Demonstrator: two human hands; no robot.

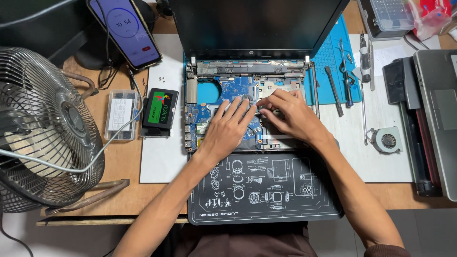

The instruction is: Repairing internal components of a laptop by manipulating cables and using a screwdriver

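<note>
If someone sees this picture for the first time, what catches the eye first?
Both hands, the left hand and the right hand, press on the blue motherboard of an opened laptop at the centre. A large metal fan fills the left side, and a black mat with white drawings lies nearest the person.

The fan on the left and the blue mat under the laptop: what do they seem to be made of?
The fan looks like metal: its cage is thin, shiny silver wire that catches the light. The blue mat looks like soft rubber or silicone: matte, with moulded ridges and small compartments; which of the two is hard to tell.
</note>
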